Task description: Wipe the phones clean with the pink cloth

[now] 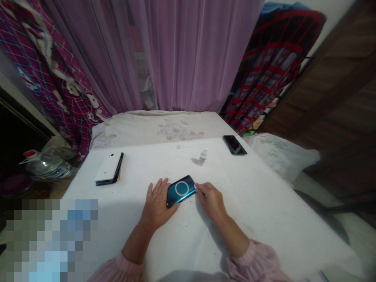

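Note:
A blue-teal smartphone (173,198) lies on the white-covered table, its glossy back facing up with a pale ring on it. My left hand (158,203) steadies its left end, thumb along the near edge and fingers by the far edge. At the right end of the phone, my right hand (212,199) is closed in a pinch against the edge. Something small and pinkish shows at those fingertips, too small to name. Beyond the phone stands a small white bottle (202,157), upright, touched by neither hand.
Stacked phones (109,169), a white one on top, lie at the left. Dark phones (234,145) sit near the right edge. A floral cloth (141,127) covers the table's far end, before purple curtains (194,55). A plastic bag (276,154) is beyond the right edge.

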`<state>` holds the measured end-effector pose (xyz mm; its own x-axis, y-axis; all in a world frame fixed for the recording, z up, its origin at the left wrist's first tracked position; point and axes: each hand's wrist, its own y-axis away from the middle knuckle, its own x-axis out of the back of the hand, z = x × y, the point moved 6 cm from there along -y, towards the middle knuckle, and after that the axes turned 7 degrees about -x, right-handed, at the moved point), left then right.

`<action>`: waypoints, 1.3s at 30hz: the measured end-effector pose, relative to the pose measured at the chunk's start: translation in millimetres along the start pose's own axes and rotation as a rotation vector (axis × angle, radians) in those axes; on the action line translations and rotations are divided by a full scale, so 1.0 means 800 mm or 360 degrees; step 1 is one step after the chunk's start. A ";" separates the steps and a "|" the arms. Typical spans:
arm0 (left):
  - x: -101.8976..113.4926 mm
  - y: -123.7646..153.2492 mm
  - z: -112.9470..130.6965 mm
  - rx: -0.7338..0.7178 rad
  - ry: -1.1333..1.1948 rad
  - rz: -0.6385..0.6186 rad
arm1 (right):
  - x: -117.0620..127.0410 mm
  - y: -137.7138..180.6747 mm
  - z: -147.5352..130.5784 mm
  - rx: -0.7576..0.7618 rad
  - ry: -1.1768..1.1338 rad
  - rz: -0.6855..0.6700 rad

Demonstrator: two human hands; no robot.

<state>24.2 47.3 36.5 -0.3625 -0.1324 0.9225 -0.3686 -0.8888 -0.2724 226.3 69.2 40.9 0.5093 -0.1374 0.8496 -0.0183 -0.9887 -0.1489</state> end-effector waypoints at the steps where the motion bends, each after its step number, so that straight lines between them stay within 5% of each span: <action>1: 0.000 0.000 0.000 -0.0001 0.0000 -0.0001 | 0.001 0.004 0.003 0.0011 -0.0030 0.0015; 13: -0.003 0.012 -0.018 0.0124 -0.0082 0.0042 | 0.015 -0.022 0.018 0.0063 -0.0458 0.0060; 23: 0.013 0.013 -0.017 0.0171 -0.0041 0.0021 | -0.005 -0.082 -0.027 0.0284 0.0062 -0.0254; 30: 0.011 0.013 -0.018 0.0151 0.0021 0.0035 | -0.010 -0.096 -0.046 0.0578 0.0111 -0.0436; 39: 0.012 0.012 -0.014 0.0172 0.0021 0.0018 | -0.039 -0.084 -0.111 0.0991 0.0112 -0.0670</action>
<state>8.0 41.9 39.3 -0.3774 -0.1373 0.9158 -0.2702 -0.9296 -0.2507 135.6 134.8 69.1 0.3092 0.2204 0.9251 0.6659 -0.7447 -0.0451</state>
